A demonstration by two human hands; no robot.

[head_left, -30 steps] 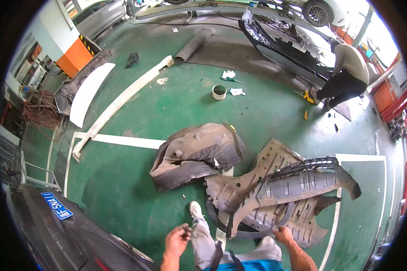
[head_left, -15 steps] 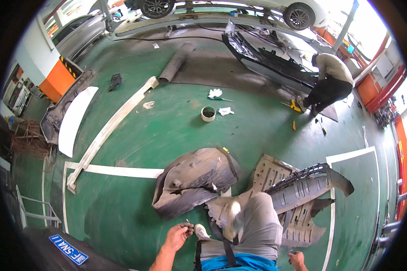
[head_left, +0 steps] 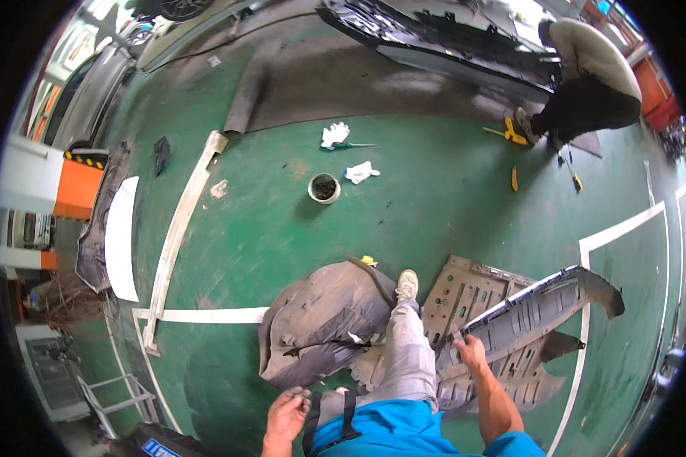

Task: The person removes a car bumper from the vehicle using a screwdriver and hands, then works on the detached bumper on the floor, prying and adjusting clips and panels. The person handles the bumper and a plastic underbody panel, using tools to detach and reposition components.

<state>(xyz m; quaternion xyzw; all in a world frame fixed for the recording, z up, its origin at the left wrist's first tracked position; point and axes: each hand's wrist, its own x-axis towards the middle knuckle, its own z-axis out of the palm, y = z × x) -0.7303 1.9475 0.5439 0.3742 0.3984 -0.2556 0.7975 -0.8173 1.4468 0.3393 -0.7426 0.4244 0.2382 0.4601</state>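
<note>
My left hand [head_left: 288, 415] is low in the view, over the green floor beside my waist, its fingers curled in a pinch. Whatever is in that pinch is too small to name. Out to the right, my right hand [head_left: 471, 352] hovers in front of a long grey slotted plastic panel [head_left: 511, 324]; its fingers look closed, and I cannot make out what they hold. That panel lies across a dirty, perforated underbody cover [head_left: 457, 297]. Left of my outstretched leg [head_left: 408, 343] rests a dusty, curved wheel-arch liner [head_left: 320, 316].
Ahead stand a bucket [head_left: 324, 188] of dark stuff, white gloves [head_left: 361, 172] and a green-handled screwdriver [head_left: 351, 145]. A long pale strip [head_left: 187, 209] and white panel [head_left: 121, 240] lie left. At upper right a person [head_left: 594, 76] bends by a bumper [head_left: 450, 65], near yellow-handled tools [head_left: 514, 132].
My foot has stepped forward between the liner and the panels. My right hand has risen from the lower edge to the slotted panel; the left stays low. The view has tilted and shifted.
</note>
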